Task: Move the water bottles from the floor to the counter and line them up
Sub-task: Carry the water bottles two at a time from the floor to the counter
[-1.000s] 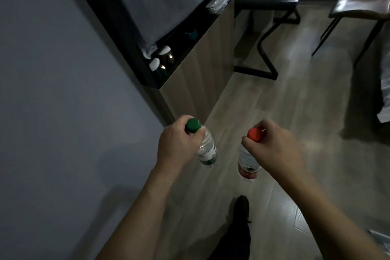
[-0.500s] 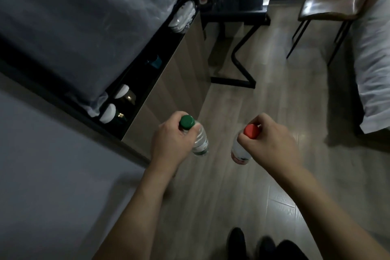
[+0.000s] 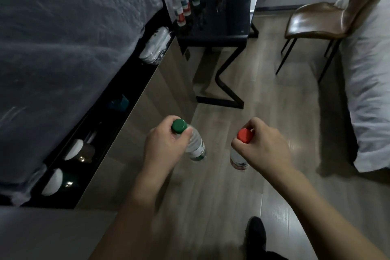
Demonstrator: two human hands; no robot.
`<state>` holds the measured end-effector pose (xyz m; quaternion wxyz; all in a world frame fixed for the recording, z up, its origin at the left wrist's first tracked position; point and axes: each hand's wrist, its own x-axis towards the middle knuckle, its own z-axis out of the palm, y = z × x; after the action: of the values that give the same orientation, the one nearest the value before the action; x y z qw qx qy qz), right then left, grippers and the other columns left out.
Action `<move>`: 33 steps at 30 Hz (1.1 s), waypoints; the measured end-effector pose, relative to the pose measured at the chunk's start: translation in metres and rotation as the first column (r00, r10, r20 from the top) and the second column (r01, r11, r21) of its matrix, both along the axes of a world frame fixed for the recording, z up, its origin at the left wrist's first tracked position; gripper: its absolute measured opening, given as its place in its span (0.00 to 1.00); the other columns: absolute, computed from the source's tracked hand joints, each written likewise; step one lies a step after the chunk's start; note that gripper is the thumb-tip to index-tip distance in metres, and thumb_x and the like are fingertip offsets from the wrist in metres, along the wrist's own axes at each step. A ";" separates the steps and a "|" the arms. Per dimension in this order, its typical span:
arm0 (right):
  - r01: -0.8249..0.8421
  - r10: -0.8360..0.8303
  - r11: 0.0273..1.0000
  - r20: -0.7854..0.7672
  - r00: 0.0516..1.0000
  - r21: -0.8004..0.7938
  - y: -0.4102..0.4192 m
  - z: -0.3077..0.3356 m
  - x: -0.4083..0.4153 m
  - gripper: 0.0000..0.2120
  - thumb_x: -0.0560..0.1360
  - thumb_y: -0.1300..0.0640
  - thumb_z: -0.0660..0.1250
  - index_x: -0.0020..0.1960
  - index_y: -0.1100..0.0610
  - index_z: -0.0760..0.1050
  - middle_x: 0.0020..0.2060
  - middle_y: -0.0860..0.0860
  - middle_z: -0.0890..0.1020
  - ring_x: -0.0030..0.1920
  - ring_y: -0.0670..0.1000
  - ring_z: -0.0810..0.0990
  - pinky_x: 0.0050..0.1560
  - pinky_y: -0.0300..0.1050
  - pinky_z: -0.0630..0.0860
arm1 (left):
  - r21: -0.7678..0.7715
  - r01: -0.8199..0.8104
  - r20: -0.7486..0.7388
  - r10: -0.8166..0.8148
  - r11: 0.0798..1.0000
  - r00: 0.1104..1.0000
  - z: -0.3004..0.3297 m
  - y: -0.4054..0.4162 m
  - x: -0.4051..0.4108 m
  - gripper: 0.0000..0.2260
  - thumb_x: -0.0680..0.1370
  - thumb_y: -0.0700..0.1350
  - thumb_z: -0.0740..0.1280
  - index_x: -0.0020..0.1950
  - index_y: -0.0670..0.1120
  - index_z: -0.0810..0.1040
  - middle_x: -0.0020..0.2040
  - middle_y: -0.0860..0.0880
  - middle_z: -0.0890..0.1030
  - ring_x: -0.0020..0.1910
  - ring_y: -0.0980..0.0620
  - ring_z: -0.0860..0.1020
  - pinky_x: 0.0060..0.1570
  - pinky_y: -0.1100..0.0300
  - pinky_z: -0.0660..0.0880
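At 6 o'clock, nearest, a dark shoe [image 3: 255,230] on the wooden floor [image 3: 274,116]. Just beyond, at 7 o'clock from centre, left hand [image 3: 165,146] with fingers curled round the neck of the green-capped bottle [image 3: 195,146], thumb pressed just under the cap; bottle body hanging below the hand and tilted toward 5 o'clock, clear of the floor. At 5 o'clock from centre, right hand [image 3: 261,150] pinching the neck of the red-capped bottle [image 3: 238,157] between curled fingers and thumb; body dangling below and to the left of the knuckles, also off the floor. Both bottles near each other, apart, not touching. To the left, at 9 o'clock, a low wooden cabinet [image 3: 152,99] with a dark open shelf holding pale round objects, too dim to identify. Farther on, at 12 o'clock, a black tabletop [image 3: 228,27] carrying a row of bottles [image 3: 185,4], red and green labels, standing upright side by side. At 2 o'clock, a brown chair [image 3: 320,19] beside a white bed [image 3: 371,82].
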<state>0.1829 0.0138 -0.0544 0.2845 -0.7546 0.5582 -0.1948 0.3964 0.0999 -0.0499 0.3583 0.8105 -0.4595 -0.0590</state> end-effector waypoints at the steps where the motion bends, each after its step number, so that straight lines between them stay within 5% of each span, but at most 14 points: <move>1: -0.003 0.003 1.000 -0.002 1.000 -0.002 -0.018 0.001 -0.001 0.12 0.64 0.44 0.66 0.42 0.49 0.69 0.34 0.47 0.79 0.37 0.54 0.78 0.37 0.46 0.75 | -0.006 -0.005 -0.005 0.005 1.000 1.000 0.001 -0.018 0.000 0.13 0.67 0.63 0.68 0.47 0.58 0.74 0.34 0.60 0.79 0.34 0.60 0.77 0.36 0.59 0.75; 5: -0.014 0.014 1.000 0.005 1.000 -0.001 -0.088 0.000 0.002 0.12 0.64 0.44 0.66 0.43 0.48 0.70 0.35 0.47 0.79 0.38 0.54 0.79 0.39 0.50 0.77 | -0.015 0.002 0.011 -0.001 1.000 1.000 0.002 -0.086 -0.001 0.13 0.67 0.63 0.67 0.47 0.59 0.74 0.38 0.66 0.79 0.36 0.64 0.77 0.33 0.70 0.69; 9: 0.005 -0.005 1.000 0.003 1.000 -0.004 -0.154 -0.006 0.010 0.12 0.64 0.44 0.66 0.42 0.48 0.69 0.33 0.46 0.78 0.37 0.53 0.78 0.38 0.47 0.76 | -0.019 0.003 -0.023 -0.003 1.000 1.000 -0.005 -0.151 0.009 0.13 0.67 0.61 0.69 0.45 0.55 0.76 0.35 0.61 0.79 0.34 0.62 0.77 0.34 0.66 0.71; 17: 0.020 -0.022 0.999 -0.036 0.999 -0.032 -0.296 -0.024 0.035 0.13 0.64 0.41 0.65 0.42 0.47 0.69 0.33 0.45 0.78 0.35 0.50 0.77 0.34 0.44 0.72 | -0.031 0.106 -0.061 -0.108 0.994 0.992 -0.028 -0.299 0.038 0.09 0.69 0.57 0.71 0.44 0.57 0.75 0.38 0.64 0.79 0.34 0.65 0.78 0.31 0.75 0.68; 33: 0.135 -0.138 0.985 -0.022 0.990 -0.104 -0.543 -0.007 0.068 0.12 0.64 0.42 0.67 0.41 0.47 0.68 0.31 0.44 0.77 0.34 0.50 0.77 0.34 0.46 0.75 | -0.041 0.209 -0.016 -0.210 0.977 0.978 0.005 -0.565 0.074 0.07 0.73 0.51 0.73 0.45 0.53 0.77 0.33 0.57 0.78 0.33 0.60 0.77 0.33 0.62 0.75</move>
<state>0.2506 -0.5294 -0.0611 0.2233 -0.7309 0.6021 -0.2313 0.4702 -0.4646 -0.0451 0.3704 0.7497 -0.5400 -0.0956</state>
